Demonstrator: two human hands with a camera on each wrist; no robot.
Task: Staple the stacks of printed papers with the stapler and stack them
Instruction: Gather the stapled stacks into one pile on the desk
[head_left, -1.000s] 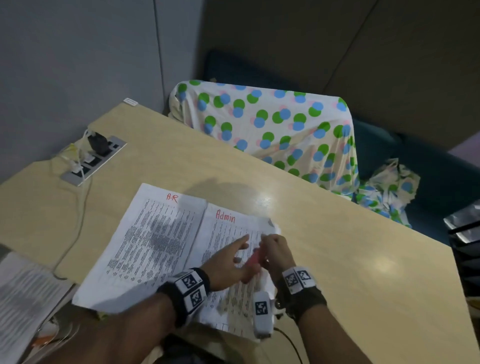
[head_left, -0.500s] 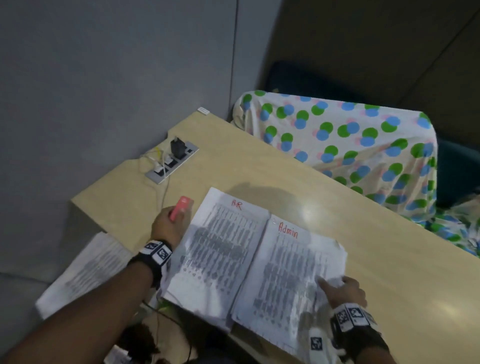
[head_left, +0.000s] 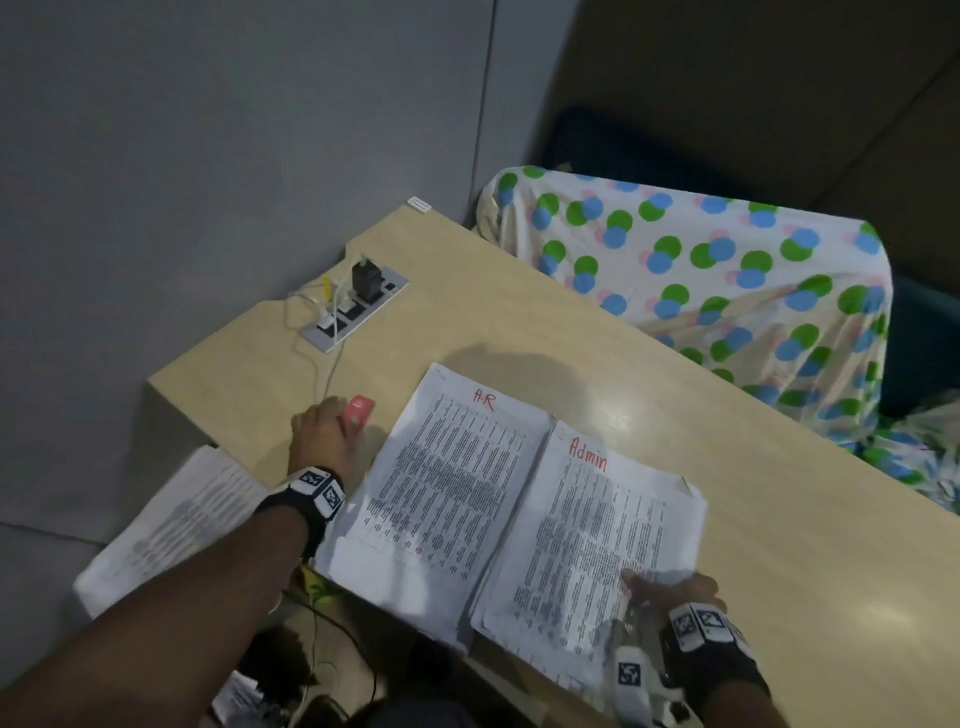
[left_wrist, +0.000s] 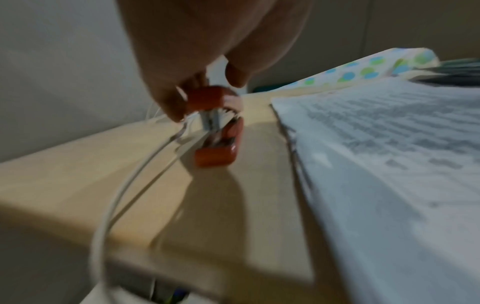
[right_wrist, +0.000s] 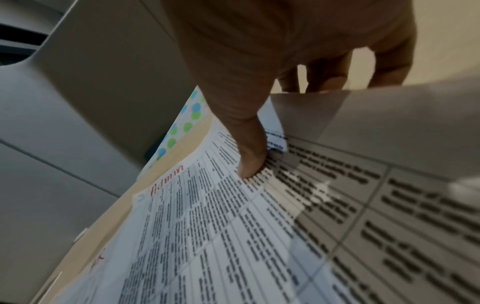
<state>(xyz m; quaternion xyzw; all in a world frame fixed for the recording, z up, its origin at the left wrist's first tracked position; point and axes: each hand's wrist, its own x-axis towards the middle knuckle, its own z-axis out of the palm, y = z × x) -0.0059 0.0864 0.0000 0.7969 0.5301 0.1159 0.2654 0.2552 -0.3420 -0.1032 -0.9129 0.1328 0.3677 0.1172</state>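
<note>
Desk (head_left: 727, 519) carries two paper stacks side by side, as half a second ago. Right hand (head_left: 675, 590) still pinches the Admin stack (head_left: 597, 545) at its near corner; left hand (head_left: 324, 434), fingers gripping the stapler (head_left: 358, 408), has lowered it onto the desk beside the HR stack (head_left: 447, 467).

Two paper stacks are laid side by side on the table (head_left: 519, 322), the "H-R" stack (head_left: 441, 493) left of the "Admin" stack (head_left: 597, 540). The stapler (head_left: 357, 410) is set just left of them; a power strip (head_left: 358, 306) is placed behind it.
</note>
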